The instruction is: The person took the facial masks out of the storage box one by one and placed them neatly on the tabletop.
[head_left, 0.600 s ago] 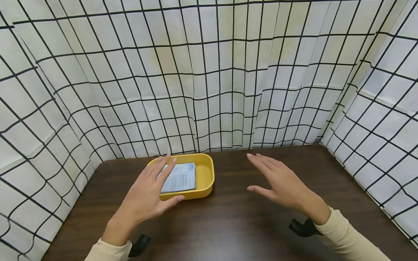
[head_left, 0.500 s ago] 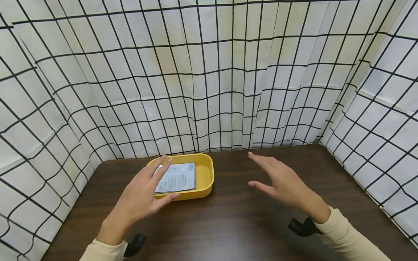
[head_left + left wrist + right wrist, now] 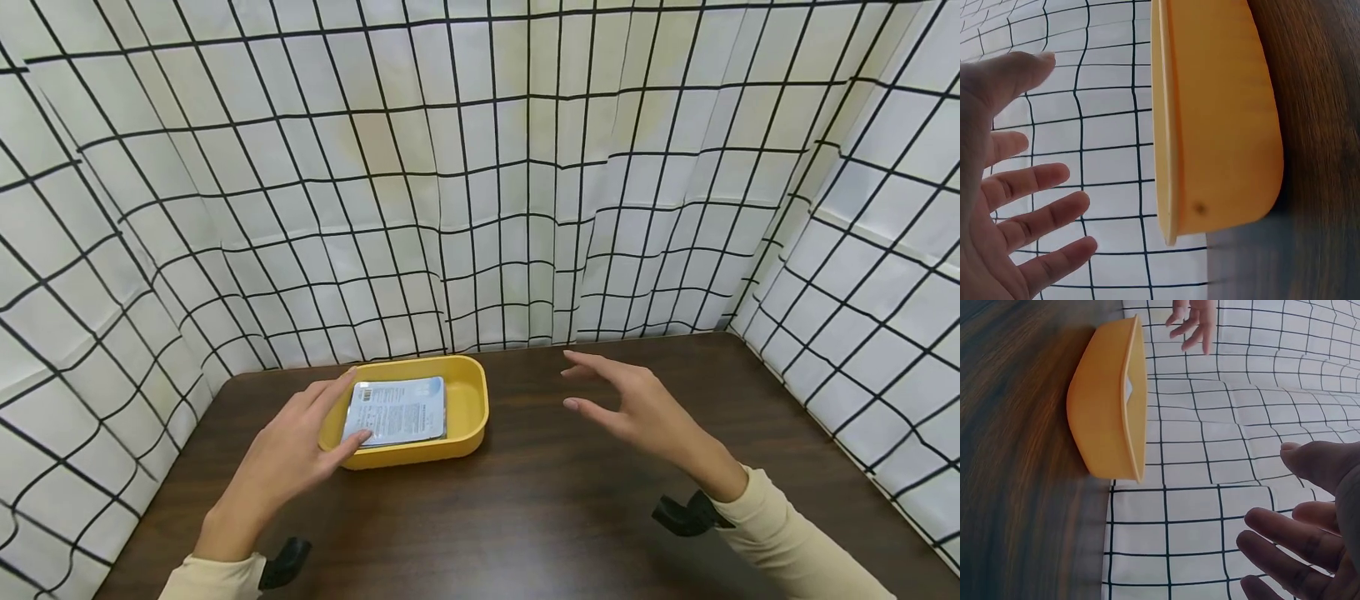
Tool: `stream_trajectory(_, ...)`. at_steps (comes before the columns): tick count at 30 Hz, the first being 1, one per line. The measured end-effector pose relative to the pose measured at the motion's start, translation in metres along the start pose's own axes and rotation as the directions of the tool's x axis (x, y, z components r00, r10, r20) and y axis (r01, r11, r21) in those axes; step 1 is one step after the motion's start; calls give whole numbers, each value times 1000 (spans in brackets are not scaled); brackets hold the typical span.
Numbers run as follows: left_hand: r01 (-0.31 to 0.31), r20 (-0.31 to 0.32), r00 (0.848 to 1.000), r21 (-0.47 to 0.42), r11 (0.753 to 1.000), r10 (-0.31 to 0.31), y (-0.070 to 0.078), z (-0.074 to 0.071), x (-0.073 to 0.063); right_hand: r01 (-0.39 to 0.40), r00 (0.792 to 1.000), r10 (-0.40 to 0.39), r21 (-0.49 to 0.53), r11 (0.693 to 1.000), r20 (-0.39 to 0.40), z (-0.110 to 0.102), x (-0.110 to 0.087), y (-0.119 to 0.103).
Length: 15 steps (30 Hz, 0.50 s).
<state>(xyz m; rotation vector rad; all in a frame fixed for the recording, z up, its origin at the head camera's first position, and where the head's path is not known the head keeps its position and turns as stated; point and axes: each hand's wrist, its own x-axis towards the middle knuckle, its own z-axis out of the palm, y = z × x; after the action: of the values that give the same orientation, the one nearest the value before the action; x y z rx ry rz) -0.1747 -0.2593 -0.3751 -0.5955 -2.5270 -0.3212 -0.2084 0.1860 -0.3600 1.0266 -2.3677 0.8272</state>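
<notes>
A yellow plastic tray (image 3: 467, 408) with rounded corners stands toward the back of the dark wooden table. Inside it lies a flat light-blue printed packet (image 3: 401, 410), with a barcode at its upper left and another layer showing beneath its right edge. My left hand (image 3: 288, 446) hovers over the tray's left end, fingers extended and thumb apart, holding nothing. In the left wrist view its fingers (image 3: 1047, 219) are spread beside the tray's wall. To the right of the tray, above the table, my right hand (image 3: 648, 417) is held up, fingers relaxed and nothing in it.
White cloth with a black grid (image 3: 495, 208) hangs behind the table and along both sides. The brown tabletop (image 3: 480, 533) extends in front of the tray and to its right. A black wrist mount (image 3: 285, 562) sits at the left sleeve, another mount (image 3: 686, 515) at the right.
My left hand has drawn left and slightly down, uncovering more of the packet. The right hand has hardly moved, its fingers a little more bent. Tray and packet lie as before.
</notes>
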Motion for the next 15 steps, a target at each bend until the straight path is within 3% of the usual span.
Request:
stream_trajectory(4, 32, -13, 999, -22, 999, -32, -8, 1, -3, -9, 1000, 9, 31, 999, 12, 3, 4, -2)
stream_trajectory(8, 120, 21, 993, -75, 990, -119, -15, 1, -5, -40, 999, 38, 55, 998, 33, 4, 7, -4)
stream_trajectory(11, 207, 82, 977, -140, 968, -197, -20, 0, -5, -64, 997, 60, 85, 994, 49, 4, 10, -4)
stream_trajectory(15, 323, 146, 944, -214, 922, -297, -26, 0, -6, -102, 993, 93, 132, 986, 76, 6, 15, -4)
